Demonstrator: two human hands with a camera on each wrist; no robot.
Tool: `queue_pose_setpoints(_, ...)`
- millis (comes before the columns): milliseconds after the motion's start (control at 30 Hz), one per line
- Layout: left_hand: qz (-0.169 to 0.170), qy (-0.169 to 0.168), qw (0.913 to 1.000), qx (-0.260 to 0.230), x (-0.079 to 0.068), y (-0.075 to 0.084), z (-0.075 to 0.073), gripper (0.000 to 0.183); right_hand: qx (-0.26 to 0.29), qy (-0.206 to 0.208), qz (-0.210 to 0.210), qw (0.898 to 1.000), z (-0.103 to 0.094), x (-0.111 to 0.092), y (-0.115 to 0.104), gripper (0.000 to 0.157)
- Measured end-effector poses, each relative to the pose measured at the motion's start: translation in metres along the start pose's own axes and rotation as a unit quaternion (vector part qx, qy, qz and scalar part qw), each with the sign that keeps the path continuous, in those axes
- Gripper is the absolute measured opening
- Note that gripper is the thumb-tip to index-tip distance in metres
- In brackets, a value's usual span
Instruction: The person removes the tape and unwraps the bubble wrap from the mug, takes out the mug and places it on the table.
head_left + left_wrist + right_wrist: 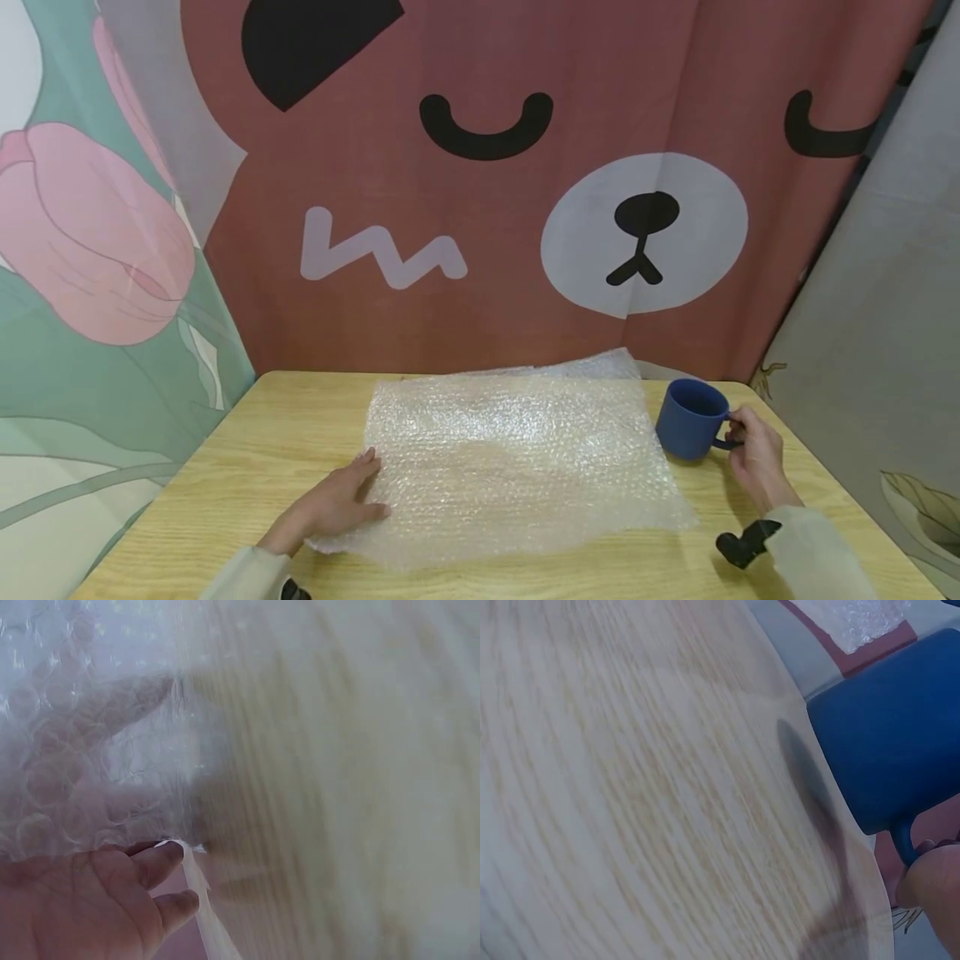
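Note:
A dark blue mug point(691, 421) is upright at the right side of the table, and my right hand point(757, 454) grips it by the handle. In the right wrist view the mug point(892, 727) shows its smooth side, with its shadow on the wood beside it; only part of the hand appears at the frame's edge. A wide sheet of clear bubble wrap point(510, 467) lies flat across the middle. My left hand point(337, 500) rests at its left edge, fingers extended and thumb spread over it. The left wrist view shows fingertips point(161, 862) at the edge of the wrap point(45, 780).
The light wooden table point(300, 417) has rounded back corners. Behind it hangs a curtain point(487, 325) printed with a bear face. A flower-patterned cloth point(97, 233) hangs at the left, and a grey one point(885, 333) closes off the right.

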State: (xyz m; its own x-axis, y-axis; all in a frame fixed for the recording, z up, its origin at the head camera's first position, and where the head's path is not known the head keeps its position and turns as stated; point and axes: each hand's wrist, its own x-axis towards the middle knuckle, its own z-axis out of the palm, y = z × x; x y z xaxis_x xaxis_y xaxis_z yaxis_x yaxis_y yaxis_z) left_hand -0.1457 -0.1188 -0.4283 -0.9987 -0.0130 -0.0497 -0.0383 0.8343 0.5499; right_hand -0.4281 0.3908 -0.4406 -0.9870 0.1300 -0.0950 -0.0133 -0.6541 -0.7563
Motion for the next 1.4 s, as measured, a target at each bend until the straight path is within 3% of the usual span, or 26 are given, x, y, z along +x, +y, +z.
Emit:
queue_pose_setpoints(167, 0.005, -0.002, 1.0, -0.003, 0.0, 0.0, -0.001, 0.077, -0.011, 0.017, 0.015, 1.0, 0.0, 0.002, 0.0, 0.037)
queue_pose_setpoints(333, 0.017, 0.0, 0.9998, -0.008, 0.0, 0.0, -0.001, 0.078, -0.012, -0.012, 0.019, 1.0, -0.004, 0.004, 0.003, 0.039)
queue_pose_setpoints(567, 0.0, -0.008, 0.9999, -0.007, 0.002, 0.001, -0.001, 0.077, -0.01, -0.062, 0.018, 0.998, -0.01, 0.005, 0.009, 0.039)
queue_pose_setpoints(1000, 0.003, 0.006, 1.0, -0.006, -0.001, 0.003, 0.003, 0.076, -0.012, -0.065, 0.028, 0.997, -0.012, 0.012, 0.014, 0.039)
queue_pose_setpoints(1267, 0.004, 0.011, 0.9999, -0.003, -0.001, 0.003, 0.005, 0.076, -0.057, -0.063, 0.017, 0.996, -0.011, 0.016, 0.015, 0.04)
queue_pose_setpoints(1400, -0.002, 0.009, 0.9999, -0.004, -0.002, 0.003, 0.005, 0.075, -0.083, -0.086, 0.017, 0.993, -0.012, 0.019, 0.014, 0.04)
